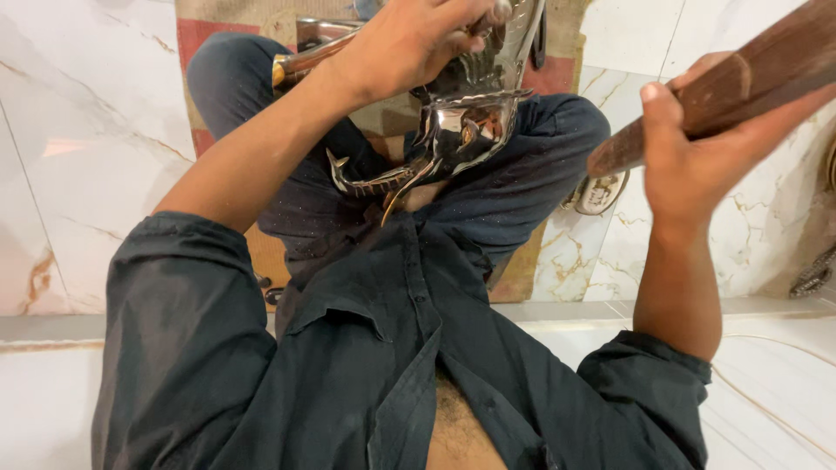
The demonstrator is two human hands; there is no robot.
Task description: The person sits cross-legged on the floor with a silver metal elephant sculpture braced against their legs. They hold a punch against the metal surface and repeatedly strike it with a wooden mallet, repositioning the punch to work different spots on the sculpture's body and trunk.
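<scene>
My left hand [409,43] is at the top centre, closed around a rod-like tool [300,63] whose brass-coloured end sticks out to the left. Just beneath it, a shiny, curved ornamental metal piece [461,130] rests between my crossed legs, with a toothed curved edge [370,183] pointing left. My right hand [692,165] is raised at the right and grips a thick brown wooden stick [749,74] that slants up to the top right corner. The stick is apart from the metal piece. My dark shirt and trousers fill the middle of the view.
I sit on a brown and red mat [531,265] laid on a white marble floor [78,157]. A small shiny metal part [601,193] lies on the floor beside my right knee. A dark chain-like thing [814,274] lies at the right edge, and a thin cord [766,400] at lower right.
</scene>
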